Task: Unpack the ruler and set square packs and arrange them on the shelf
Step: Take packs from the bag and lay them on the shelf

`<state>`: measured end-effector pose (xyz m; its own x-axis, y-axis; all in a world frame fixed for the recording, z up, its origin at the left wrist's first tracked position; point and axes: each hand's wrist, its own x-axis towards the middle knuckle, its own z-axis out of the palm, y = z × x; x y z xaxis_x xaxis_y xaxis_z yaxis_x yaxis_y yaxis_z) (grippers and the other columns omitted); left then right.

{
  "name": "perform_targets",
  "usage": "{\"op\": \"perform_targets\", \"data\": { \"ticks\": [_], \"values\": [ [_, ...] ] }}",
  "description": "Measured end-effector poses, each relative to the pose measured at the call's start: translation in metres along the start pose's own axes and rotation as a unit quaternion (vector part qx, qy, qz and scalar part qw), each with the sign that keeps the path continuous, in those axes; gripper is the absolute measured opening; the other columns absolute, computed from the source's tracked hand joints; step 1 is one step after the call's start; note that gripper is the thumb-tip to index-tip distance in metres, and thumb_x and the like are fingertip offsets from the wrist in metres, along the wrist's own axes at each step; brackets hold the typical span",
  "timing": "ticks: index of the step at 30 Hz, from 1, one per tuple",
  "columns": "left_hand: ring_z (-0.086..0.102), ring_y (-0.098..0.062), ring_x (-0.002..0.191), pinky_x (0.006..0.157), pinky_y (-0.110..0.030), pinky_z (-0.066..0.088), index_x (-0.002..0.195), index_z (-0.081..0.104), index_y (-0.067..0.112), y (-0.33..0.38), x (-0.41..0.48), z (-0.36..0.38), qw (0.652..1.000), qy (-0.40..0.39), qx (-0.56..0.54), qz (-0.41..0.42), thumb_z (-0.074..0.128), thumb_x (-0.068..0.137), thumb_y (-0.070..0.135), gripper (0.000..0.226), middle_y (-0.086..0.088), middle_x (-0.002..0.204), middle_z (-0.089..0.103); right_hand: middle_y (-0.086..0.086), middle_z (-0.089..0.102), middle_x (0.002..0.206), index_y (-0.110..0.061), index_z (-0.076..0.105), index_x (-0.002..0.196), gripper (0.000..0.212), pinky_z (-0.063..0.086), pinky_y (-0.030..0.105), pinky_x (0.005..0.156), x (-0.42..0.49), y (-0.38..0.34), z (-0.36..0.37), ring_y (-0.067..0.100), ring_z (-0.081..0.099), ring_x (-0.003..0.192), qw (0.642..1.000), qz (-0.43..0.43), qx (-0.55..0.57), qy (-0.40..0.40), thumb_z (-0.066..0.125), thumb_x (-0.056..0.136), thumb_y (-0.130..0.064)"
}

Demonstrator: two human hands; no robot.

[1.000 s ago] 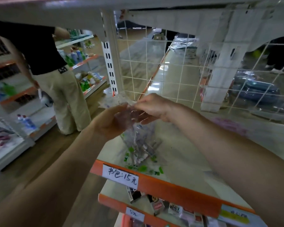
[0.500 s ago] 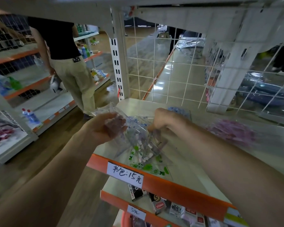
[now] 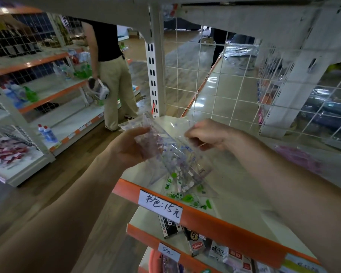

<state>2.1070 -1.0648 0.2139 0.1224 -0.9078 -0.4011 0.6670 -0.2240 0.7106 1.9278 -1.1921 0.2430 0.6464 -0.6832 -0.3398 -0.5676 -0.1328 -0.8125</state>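
Dim, soft focus – floor glare, edges bowed by the wide lens.

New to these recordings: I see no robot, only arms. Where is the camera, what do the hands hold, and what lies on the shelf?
No machine here: a person works with bare hands, and the one camera sits on their head, looking forward and down. The left hand grips a clear plastic pack with purple print; the right hand pinches its upper edge. Beneath it, green-printed packs lie on the shelf, whose orange front edge carries a handwritten price label. Another person stands in the aisle to the left.
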Motion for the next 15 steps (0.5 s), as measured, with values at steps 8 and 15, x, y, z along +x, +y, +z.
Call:
{"op": "perform_targets", "data": {
  "ticks": [8,15],
  "values": [
    [0.068,-0.022,0.072,0.071,-0.031,0.057,0.097,0.060,0.005,0.007,-0.008,0.008,0.999,0.030,-0.009,0.036,0.049,0.086,0.012,0.018,-0.010,0.082,0.069,0.006,0.065,0.093,-0.008,0.063,0.098,0.019,0.052,0.024,0.067,-0.011,-0.024,0.026,0.014,0.061,0.079,0.987,-0.077,-0.109,-0.091,0.053,0.096,-0.025],
    [0.068,-0.027,0.057,0.050,-0.041,0.056,0.102,0.055,-0.005,0.016,-0.021,-0.001,0.977,0.201,-0.051,0.041,0.054,0.090,0.004,0.015,-0.017,0.065,0.068,0.000,0.042,0.142,-0.031,0.042,0.141,0.064,0.042,0.039,0.098,-0.013,-0.012,0.050,0.023,0.045,0.125,0.871,-0.124,-0.464,-0.104,0.068,0.083,-0.042]
  ]
}}
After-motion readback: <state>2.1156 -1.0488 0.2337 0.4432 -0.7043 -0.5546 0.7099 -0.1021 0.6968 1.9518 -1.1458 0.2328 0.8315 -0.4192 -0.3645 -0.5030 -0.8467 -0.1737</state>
